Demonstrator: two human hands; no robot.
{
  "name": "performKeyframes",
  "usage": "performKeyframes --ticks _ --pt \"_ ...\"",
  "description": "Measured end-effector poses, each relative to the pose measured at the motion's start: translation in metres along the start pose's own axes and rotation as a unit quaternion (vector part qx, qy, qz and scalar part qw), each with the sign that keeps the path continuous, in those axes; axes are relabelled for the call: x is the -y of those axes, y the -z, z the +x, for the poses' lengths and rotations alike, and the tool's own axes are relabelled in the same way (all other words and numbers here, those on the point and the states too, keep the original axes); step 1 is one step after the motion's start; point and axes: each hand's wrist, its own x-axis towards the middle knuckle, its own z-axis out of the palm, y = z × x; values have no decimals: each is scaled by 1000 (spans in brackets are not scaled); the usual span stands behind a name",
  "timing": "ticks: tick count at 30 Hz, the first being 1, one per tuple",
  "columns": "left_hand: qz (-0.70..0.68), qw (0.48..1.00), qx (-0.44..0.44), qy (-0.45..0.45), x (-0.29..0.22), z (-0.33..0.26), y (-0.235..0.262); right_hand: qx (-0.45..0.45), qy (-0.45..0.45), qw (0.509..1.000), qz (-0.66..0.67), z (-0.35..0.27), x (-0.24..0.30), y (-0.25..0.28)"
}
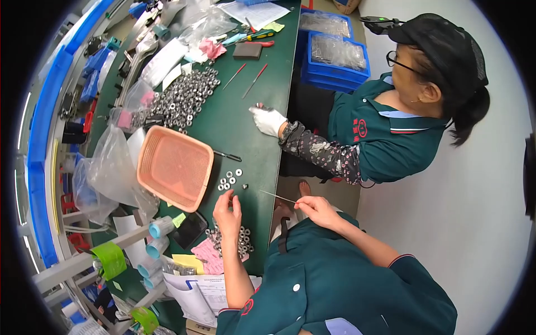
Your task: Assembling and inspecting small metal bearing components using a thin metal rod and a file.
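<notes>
Right hand (322, 213): my fingers are pinching a thin rod (279, 196) by its red end, pointing left over the worktop (258, 152); left hand (227, 215): my half-curled fingers, contents unclear, are hovering just nearside of metal rings (232, 178).

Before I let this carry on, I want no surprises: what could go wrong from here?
The thin tool in the right hand points just past the left hand; a slip might graze it. The loose rings lie close beyond the left hand, so a careless reach could scatter them. The ring pile shows on both sides of the left wrist, which might brush pieces away.
</notes>
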Motion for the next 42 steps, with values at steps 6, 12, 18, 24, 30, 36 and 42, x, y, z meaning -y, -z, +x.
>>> performKeyframes --ticks 6,12,18,24,30,36,42 --pt "13 999 -5 30 2 -13 9 4 28 999 21 1 -2 -1" --pt "-14 999 -35 9 -4 -6 4 5 17 1000 7 3 -5 2" --pt "5 999 -43 14 8 -8 13 19 1 1000 9 1 -10 -10" --pt "9 998 -40 39 13 -8 23 40 -39 997 48 -2 -13 -12" --pt "15 997 -41 64 22 -17 23 37 -38 999 -2 -3 -12 -15" --pt "14 996 -45 76 32 -24 30 39 -17 999 -17 0 7 -16" --pt "13 996 -49 72 30 -33 24 36 -32 999 -20 0 10 -13"
